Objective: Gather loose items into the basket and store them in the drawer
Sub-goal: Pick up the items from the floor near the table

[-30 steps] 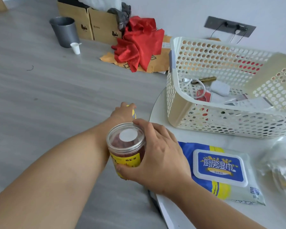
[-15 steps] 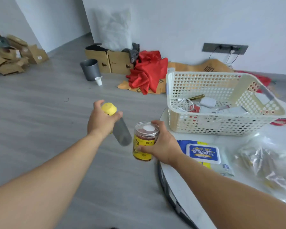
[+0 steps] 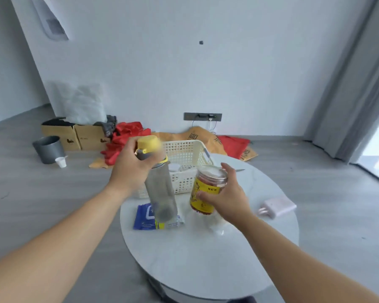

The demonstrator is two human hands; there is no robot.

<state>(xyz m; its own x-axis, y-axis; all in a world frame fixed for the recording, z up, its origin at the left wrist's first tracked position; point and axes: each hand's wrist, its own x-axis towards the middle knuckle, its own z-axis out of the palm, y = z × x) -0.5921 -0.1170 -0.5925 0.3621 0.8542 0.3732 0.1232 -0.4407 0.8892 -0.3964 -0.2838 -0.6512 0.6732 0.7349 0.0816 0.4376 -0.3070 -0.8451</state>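
Left hand: the left hand (image 3: 129,169) is gripping a clear water bottle (image 3: 160,189) just under its yellow cap (image 3: 148,143), fingers curled round the neck.
Bottle axis: its long axis is running nearly upright, cap tipped slightly left, base hanging over the blue wipes packet (image 3: 144,218) lying on the table (image 3: 206,259).
Basket: the white perforated basket (image 3: 188,153) is sitting at the far edge of the table, directly beyond both hands, its open top facing up; some pale items are lying inside, too blurred to name.
Right hand: the right hand (image 3: 225,197) is holding a yellow-labelled jar (image 3: 206,190) by its side, thumb in front and fingers wrapped behind, lid uppermost, the jar raised above the table.
Key relation: the basket is lying forward of, and between, the two hands; the bottle is overlapping the basket's left front corner in this view, so the left hand is looking nearer. The tall bottle is probably needing to be tipped flat to fit.
Still loose: the wipes packet and a pale pink power bank (image 3: 278,207) to the right are waiting on the table.
Drawer: not showing in view.
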